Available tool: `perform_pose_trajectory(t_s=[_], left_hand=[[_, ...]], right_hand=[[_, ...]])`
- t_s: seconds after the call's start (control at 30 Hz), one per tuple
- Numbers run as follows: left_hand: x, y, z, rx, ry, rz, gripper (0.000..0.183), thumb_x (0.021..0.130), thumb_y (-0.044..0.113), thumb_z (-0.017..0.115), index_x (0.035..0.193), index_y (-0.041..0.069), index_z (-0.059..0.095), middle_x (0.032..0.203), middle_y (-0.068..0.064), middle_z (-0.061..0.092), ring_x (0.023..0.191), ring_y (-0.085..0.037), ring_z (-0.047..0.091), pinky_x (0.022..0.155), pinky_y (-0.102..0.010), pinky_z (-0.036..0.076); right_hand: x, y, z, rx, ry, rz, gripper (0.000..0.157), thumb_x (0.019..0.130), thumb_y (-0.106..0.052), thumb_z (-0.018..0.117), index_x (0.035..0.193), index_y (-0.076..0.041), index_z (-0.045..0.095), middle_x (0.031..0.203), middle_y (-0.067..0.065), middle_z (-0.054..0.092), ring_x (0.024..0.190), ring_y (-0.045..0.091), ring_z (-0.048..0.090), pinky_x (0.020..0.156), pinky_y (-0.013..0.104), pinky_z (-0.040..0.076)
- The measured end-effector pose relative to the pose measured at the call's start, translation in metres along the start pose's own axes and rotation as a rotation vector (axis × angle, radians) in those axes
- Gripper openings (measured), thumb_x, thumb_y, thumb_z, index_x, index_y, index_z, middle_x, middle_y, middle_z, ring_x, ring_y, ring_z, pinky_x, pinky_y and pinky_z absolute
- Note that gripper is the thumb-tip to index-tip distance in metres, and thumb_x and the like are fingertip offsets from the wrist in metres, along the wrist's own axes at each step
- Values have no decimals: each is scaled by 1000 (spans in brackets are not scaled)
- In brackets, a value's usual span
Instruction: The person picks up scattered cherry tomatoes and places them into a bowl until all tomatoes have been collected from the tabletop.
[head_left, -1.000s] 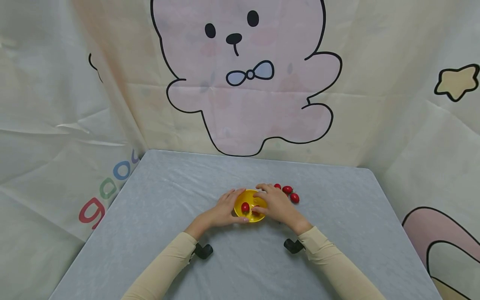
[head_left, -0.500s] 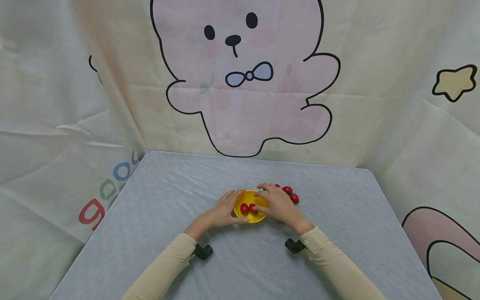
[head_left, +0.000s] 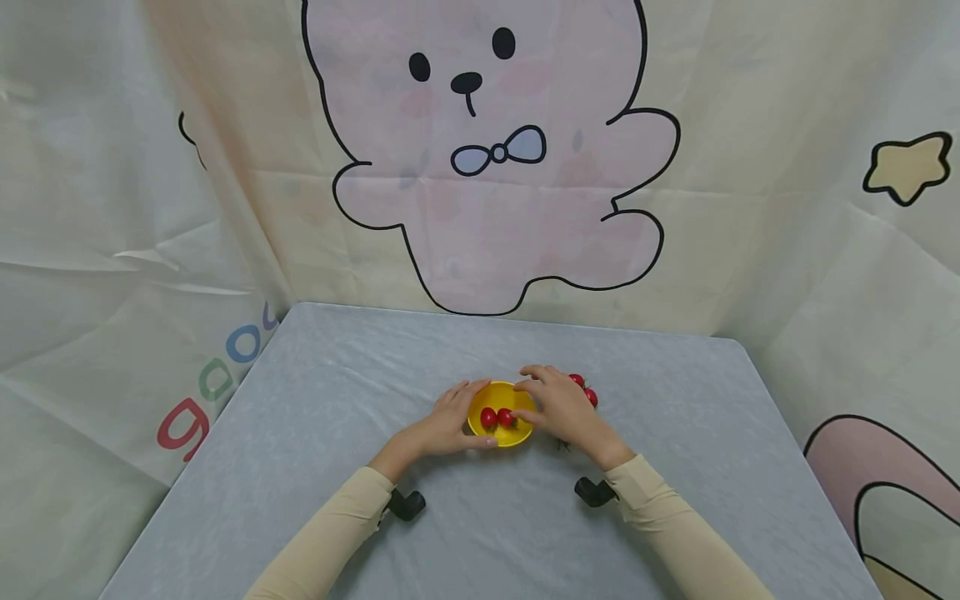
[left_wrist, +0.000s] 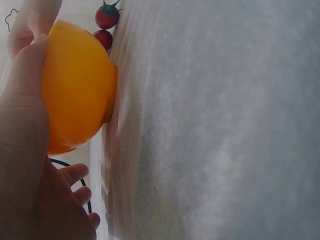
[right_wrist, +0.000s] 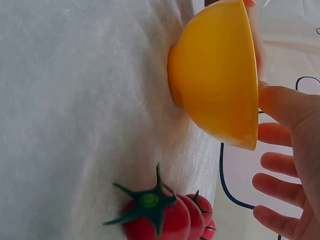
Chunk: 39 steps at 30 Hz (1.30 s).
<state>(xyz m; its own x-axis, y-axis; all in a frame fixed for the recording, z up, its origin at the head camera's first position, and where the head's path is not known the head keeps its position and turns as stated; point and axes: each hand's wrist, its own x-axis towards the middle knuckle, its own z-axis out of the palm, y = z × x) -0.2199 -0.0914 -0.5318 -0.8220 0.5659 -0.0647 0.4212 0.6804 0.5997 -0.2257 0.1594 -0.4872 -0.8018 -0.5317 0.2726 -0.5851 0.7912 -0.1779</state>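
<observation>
Yellow bowl: upright on its foot on the table (head_left: 337, 354), between the two hands, its inside (head_left: 500, 396) in plain sight.
Tomatoes inside: two cherry tomatoes, one on the left (head_left: 488, 418) and one on the right (head_left: 506, 417), side by side at the bottom of the bowl; these look like the part already done.
Left hand: holds the bowl (left_wrist: 80, 90) from the left; the left hand (head_left: 448, 417) has its thumb at the near rim and its fingers along the far rim.
Right hand: the right hand (head_left: 564, 407) is at the right rim, fingers apart and lightly bent, gripping nothing; whether the thumb touches the rim is hard to tell.
Tomatoes outside: several more cherry tomatoes (head_left: 591, 398) lie beyond the right hand, and the right wrist view shows a nearer one (right_wrist: 172, 222) with a green calyx (right_wrist: 150, 201); the hand hides some, so the full count is unclear.
Progress: apparently partway, with the loose cluster the portion left.
Backdrop: a cloth printed with a pink bear (head_left: 480, 242) hangs behind the table.
</observation>
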Motion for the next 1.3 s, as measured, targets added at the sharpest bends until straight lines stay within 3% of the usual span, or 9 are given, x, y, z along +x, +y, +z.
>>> perform_pose_trajectory(t_s=[0.3, 0.8, 1.0, 1.3], left_hand=[[0, 1, 0, -4, 0, -11, 104, 81, 70, 65, 159, 25, 12, 165, -2, 23, 154, -36, 14, 124, -60, 14], [1, 0, 1, -6, 12, -9, 105, 80, 68, 67, 159, 25, 14, 165, -3, 24, 153, -36, 16, 125, -58, 13], [1, 0, 2, -9, 10, -12, 105, 80, 68, 68, 159, 25, 13, 165, -3, 24, 154, -35, 15, 125, -58, 13], [0, 1, 1, -19, 7, -18, 106, 79, 69, 67, 159, 26, 12, 166, -1, 22, 154, -34, 13, 126, -57, 11]], right_hand=[[-6, 10, -4, 2, 53, -25, 41, 80, -42, 81, 111, -17, 74, 128, 8, 65, 111, 27, 64, 91, 47, 57], [-19, 25, -13, 29, 31, 46, 41, 82, -42, 79, 112, -14, 73, 127, 11, 64, 114, 31, 61, 96, 50, 54], [-28, 30, -15, 28, 49, 56, 41, 79, -41, 82, 109, -13, 74, 124, 12, 66, 111, 30, 61, 92, 48, 56], [-41, 37, -16, 51, 41, 76, 37, 78, -37, 84, 104, -12, 76, 123, 12, 66, 112, 31, 61, 97, 49, 54]])
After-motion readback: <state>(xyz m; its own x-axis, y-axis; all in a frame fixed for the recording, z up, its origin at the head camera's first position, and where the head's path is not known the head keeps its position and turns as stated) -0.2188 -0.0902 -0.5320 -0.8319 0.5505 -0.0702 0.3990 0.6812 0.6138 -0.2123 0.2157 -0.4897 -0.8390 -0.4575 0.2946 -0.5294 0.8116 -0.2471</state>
